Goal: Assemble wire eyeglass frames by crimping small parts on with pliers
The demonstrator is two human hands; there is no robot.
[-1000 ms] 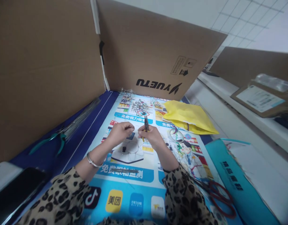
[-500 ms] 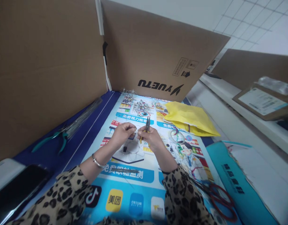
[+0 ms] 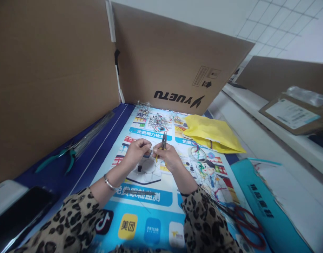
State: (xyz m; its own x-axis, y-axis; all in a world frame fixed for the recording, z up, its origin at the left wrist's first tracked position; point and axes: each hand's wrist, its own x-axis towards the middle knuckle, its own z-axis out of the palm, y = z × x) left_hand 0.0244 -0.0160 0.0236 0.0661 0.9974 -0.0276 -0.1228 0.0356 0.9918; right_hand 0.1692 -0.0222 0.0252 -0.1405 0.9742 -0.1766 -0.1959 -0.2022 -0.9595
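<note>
Cardboard panels [image 3: 177, 59] border a table [image 3: 85, 158] with a printed poster [image 3: 164, 211].
Over the poster, the right hand [image 3: 170, 157] grips needle-nose pliers [image 3: 164, 142]; beside it, the left hand's [image 3: 136, 153] fingertips pinch together, their contents too small to tell.

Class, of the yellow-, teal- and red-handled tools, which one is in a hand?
The yellow-handled pliers, gripped in the right hand. The teal-handled tool lies at the left, the red-handled scissors at the right, neither held.

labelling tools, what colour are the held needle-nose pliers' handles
Needle-nose pliers: yellow handles, head view.
</note>
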